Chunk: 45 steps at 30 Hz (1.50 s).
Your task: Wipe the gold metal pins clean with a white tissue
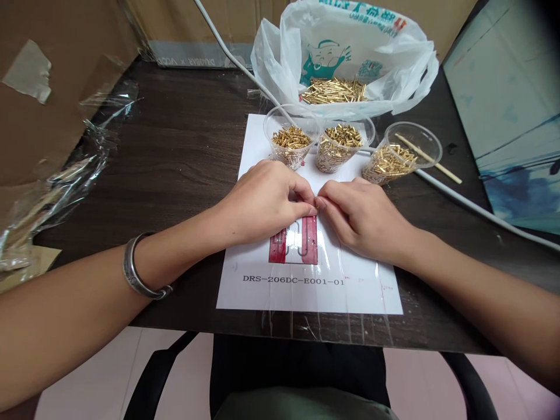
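My left hand [266,201] and my right hand [367,219] meet over a white printed sheet [258,294] on the dark table. The thumb and fingers of each are pinched together, their tips nearly touching. Whatever they hold is too small to make out. Just below the fingertips, a red and white printed diagram [310,240] shows on the sheet. Beyond my hands stand a clear cup of small golden parts [291,140] and a second one [336,149]. A third cup [389,163] leans to the right, also with golden pieces.
A white plastic bag [280,64] holding long golden pins [335,90] lies at the back. A thin wooden stick [448,173] is by the right cup. One white cable [494,217] crosses the table. Cardboard [65,52] and clear wrap [83,181] border the left.
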Each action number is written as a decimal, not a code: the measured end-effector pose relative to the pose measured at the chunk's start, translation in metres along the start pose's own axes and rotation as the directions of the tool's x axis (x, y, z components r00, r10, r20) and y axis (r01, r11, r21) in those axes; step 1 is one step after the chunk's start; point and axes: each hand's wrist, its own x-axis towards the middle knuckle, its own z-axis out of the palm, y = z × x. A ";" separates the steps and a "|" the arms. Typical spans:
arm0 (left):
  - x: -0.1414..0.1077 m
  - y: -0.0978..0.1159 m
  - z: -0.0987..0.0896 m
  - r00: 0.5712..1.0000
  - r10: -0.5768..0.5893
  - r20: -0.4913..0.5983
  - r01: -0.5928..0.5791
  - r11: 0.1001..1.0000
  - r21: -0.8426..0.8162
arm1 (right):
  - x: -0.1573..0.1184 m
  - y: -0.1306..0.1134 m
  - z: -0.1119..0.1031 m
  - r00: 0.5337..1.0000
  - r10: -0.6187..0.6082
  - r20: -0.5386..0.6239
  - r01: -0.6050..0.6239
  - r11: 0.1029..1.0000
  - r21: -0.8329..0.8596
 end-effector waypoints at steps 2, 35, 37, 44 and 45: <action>0.000 0.000 0.000 1.000 0.001 0.001 -0.001 1.000 0.008 | 0.000 -0.001 0.000 1.000 0.014 -0.004 -0.014 1.000 -0.017; 0.002 -0.002 0.002 1.000 -0.015 -0.008 0.015 1.000 -0.018 | -0.002 -0.001 0.002 0.999 0.027 -0.038 -0.028 0.999 -0.035; 0.002 -0.002 0.002 1.000 -0.016 -0.010 0.015 1.000 -0.014 | -0.001 -0.001 0.002 0.999 0.028 -0.041 -0.029 0.999 -0.034; 0.001 -0.002 0.001 1.000 -0.005 -0.007 0.005 1.000 -0.009 | 0.000 -0.001 0.001 0.999 0.021 -0.029 -0.021 1.000 0.001; 0.001 -0.003 0.001 1.000 -0.003 -0.007 0.003 1.000 -0.008 | 0.000 0.000 0.001 0.999 0.021 -0.025 -0.021 1.000 0.003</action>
